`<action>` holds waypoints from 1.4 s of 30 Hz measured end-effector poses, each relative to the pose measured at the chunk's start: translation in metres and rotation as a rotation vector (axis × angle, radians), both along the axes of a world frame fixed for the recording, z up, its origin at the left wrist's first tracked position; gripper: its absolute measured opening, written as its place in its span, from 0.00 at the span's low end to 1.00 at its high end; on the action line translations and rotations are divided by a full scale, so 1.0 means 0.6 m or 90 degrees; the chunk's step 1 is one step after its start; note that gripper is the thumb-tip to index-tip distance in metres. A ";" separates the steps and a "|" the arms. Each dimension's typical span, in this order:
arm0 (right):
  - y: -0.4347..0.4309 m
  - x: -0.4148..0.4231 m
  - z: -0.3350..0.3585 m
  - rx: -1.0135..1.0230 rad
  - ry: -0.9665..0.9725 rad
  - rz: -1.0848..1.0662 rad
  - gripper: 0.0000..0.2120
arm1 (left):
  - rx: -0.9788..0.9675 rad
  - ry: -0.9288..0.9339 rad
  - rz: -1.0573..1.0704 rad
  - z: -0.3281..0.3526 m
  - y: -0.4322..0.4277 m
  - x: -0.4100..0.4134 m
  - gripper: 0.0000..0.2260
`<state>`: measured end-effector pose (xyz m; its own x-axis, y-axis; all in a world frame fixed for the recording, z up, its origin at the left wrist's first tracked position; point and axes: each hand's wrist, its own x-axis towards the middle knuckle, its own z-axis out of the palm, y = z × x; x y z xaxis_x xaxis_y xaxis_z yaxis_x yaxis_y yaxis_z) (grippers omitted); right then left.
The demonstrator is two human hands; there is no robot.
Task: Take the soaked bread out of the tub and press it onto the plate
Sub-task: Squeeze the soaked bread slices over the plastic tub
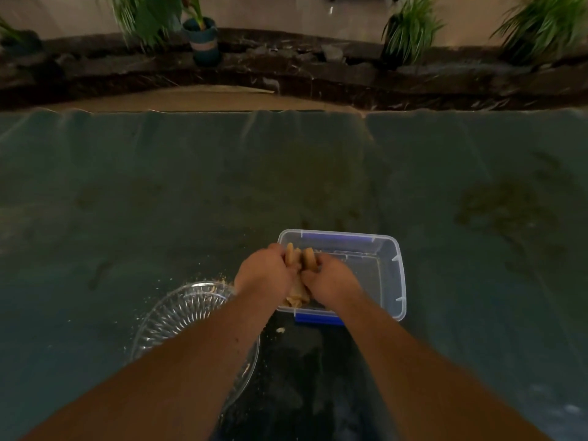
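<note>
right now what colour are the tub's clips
Blue clips on the clear tub, seen in the head view.

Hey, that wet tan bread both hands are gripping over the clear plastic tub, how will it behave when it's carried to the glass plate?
The soaked tan bread will probably be floppy: its lower end droops below the left hand and right hand. It likely tears easily, given the crumbs scattered near the ribbed glass plate. It may drip, so lifting straight from the clear plastic tub seems wise.

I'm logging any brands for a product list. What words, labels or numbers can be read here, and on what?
None can be read.
The clear tub shows only plain blue clips, no print.
The glass plate has a cut pattern, no text.
The plant pot bears a pale band, too blurred to tell if it is lettered.
</note>
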<state>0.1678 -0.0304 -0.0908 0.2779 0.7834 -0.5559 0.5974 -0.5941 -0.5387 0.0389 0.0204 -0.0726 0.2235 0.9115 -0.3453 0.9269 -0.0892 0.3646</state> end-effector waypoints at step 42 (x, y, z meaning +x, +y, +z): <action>-0.068 0.078 0.021 0.114 -0.130 -0.204 0.13 | -0.056 0.197 -0.222 0.028 0.003 0.078 0.14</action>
